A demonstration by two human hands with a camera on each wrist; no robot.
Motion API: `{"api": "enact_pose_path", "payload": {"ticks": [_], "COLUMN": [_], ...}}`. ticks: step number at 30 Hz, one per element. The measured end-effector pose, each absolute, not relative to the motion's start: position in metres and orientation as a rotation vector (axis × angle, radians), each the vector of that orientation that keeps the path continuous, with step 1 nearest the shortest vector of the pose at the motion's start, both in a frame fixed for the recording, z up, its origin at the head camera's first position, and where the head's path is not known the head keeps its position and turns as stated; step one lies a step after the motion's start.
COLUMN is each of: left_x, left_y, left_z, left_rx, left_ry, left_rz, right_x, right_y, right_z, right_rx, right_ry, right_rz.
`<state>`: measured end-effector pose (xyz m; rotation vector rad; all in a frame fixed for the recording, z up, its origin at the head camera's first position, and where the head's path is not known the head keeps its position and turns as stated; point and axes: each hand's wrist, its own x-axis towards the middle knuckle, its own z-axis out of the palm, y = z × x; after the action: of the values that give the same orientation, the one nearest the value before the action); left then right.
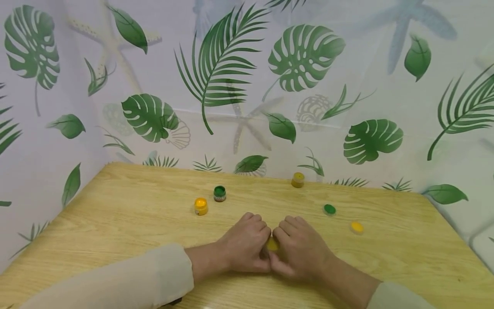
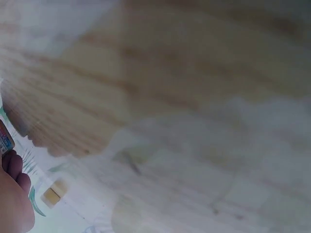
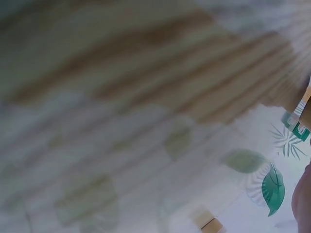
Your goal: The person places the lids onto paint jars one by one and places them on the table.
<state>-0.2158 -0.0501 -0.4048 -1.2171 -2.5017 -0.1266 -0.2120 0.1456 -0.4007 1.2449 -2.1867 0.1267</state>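
Note:
My left hand [image 1: 247, 244] and right hand [image 1: 299, 249] meet at the near middle of the table, knuckles nearly touching. Between them both hold a small paint jar [image 1: 272, 243] with a yellow top, its sides mostly hidden by curled fingers and thumbs. In the left wrist view, a jar with a printed label [image 2: 6, 138] shows at the left hand's [image 2: 14, 194] fingers. The right hand [image 3: 303, 199] enters at the right edge of its wrist view. Beyond the hands stand an uncovered orange-yellow paint jar [image 1: 200, 206] and an uncovered green paint jar [image 1: 219, 193].
A mustard-coloured jar [image 1: 298, 180] stands at the table's back edge. On the right lie a green lid [image 1: 329, 210] and a yellow lid [image 1: 356, 227]. Leaf-printed cloth [image 1: 231, 128] rises behind the wood-grain table [image 1: 135, 214].

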Motion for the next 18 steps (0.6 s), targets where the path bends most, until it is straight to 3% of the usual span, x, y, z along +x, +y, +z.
{"api": "enact_pose_path", "payload": {"ticks": [18], "left_x": [-0.2167], "left_y": [-0.0527], "left_z": [-0.4001], "left_rx": [-1.181], "left_ry": [-2.542], "left_rz": [-0.253], "right_x": [-0.2137], "right_y": [0.1482], "right_z": [-0.3995], "right_rx": [1.243], "right_ry": [-2.217], "right_rz": [0.165]}}
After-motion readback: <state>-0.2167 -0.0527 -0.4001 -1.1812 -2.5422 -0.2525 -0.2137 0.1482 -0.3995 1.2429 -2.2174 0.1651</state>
